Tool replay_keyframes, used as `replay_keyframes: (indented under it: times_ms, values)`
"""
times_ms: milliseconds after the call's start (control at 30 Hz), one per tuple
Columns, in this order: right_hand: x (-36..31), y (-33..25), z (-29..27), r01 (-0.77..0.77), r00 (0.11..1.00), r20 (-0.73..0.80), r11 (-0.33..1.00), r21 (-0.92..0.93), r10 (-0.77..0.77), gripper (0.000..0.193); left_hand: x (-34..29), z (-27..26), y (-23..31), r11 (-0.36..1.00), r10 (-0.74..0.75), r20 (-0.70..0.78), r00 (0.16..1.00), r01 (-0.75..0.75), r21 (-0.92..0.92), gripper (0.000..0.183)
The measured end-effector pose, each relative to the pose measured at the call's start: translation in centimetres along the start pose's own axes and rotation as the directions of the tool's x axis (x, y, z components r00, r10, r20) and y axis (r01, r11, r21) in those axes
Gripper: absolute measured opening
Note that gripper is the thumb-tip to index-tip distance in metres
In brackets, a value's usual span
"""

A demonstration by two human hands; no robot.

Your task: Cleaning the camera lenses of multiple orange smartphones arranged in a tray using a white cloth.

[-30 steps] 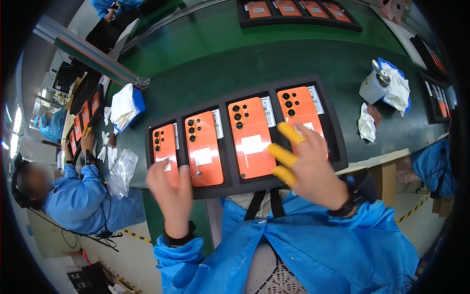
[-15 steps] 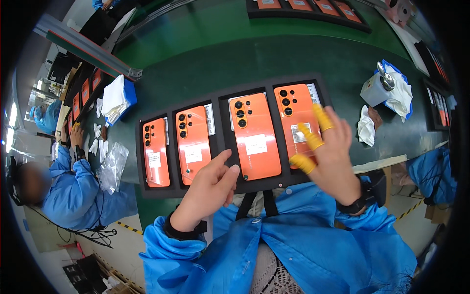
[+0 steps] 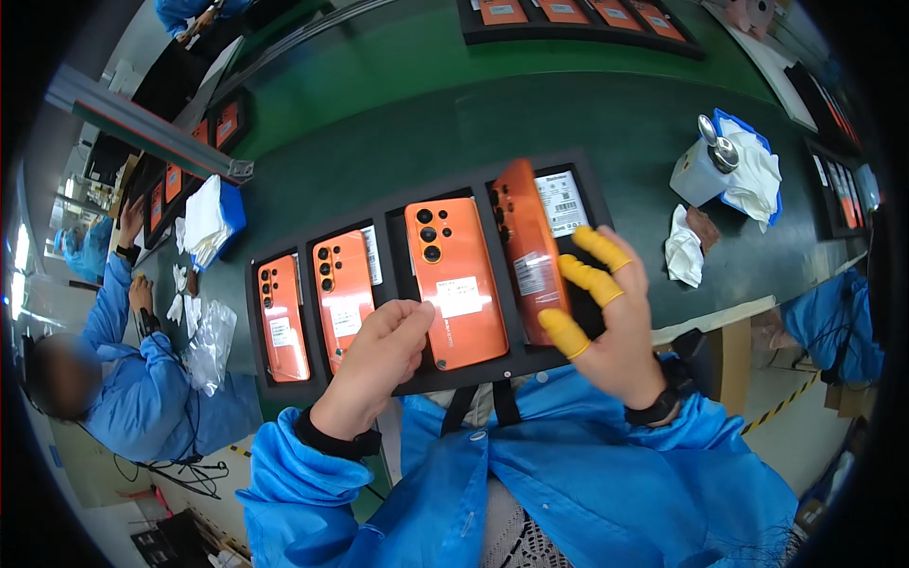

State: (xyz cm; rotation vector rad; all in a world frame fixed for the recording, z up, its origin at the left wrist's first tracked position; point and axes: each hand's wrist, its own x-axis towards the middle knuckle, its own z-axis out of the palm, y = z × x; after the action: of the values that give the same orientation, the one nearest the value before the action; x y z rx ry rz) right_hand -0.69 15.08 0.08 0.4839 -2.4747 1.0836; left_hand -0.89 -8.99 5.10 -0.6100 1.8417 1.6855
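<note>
A black tray (image 3: 383, 202) lies before me with several orange phones in its slots, camera backs up, each bearing a white label. At the right-hand slot my right hand (image 3: 620, 331), with yellow finger covers on its thumb and two fingers, grips an orange phone (image 3: 532, 232). That phone is tipped up steeply on its left side, baring a white printed label (image 3: 561, 204) beneath. My left hand (image 3: 371, 364) is closed, fingertips pinched at the left edge of the neighbouring orange phone (image 3: 473, 327); whatever is between them cannot be made out. Its knuckles partly cover another phone (image 3: 355, 275).
A blue box of white wipes (image 3: 755, 175) and a white pump bottle (image 3: 699, 175) stand at right, near a crumpled wipe (image 3: 684, 248). Another blue wipe box (image 3: 230, 222) and a clear plastic bag (image 3: 210, 346) are at left. A co-worker (image 3: 142, 379) sits there. Another phone tray (image 3: 578, 33) lies beyond.
The right-hand phone has gone from lying flat to tipped up in my right hand. My left hand has closed from a pointing pose and moved over to the neighbouring phone's edge.
</note>
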Motion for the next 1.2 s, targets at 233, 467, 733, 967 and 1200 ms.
replay_keyframes:
  times_ms: [233, 467, 733, 967, 1200]
  values:
    - [0.1, -1.1, 2.4, 0.029, 1.000, -0.010, 0.988, 0.149, -0.028, 0.062, 1.5, 1.7, -2.1, 0.783, 0.390, -0.089, 0.916, -0.280, 0.556, 0.025]
    - [0.1, -0.5, 2.6, 0.040, 0.999, 0.000, 0.984, 0.173, -0.041, 0.068, -0.6, 2.5, -1.8, 0.899, 0.380, -0.237, 0.894, -0.417, -0.134, 0.026]
    - [0.3, -1.1, 2.4, 0.008, 1.000, -0.014, 0.973, 0.229, -0.005, 0.066, -1.6, 4.9, -3.8, 0.604, 0.192, -0.094, 0.977, -0.193, -0.773, 0.033]
    - [-0.1, -0.9, 2.5, 0.017, 1.000, -0.008, 0.967, 0.254, -0.015, 0.062, -0.1, 4.2, -4.8, 0.534, 0.198, 0.076, 0.977, -0.043, -0.844, 0.034]
    - [0.0, -1.3, 2.6, -0.056, 0.998, 0.030, 0.952, 0.301, 0.050, 0.064, 0.3, 3.3, -5.7, 0.582, 0.357, 0.118, 0.926, -0.122, -0.804, 0.035]
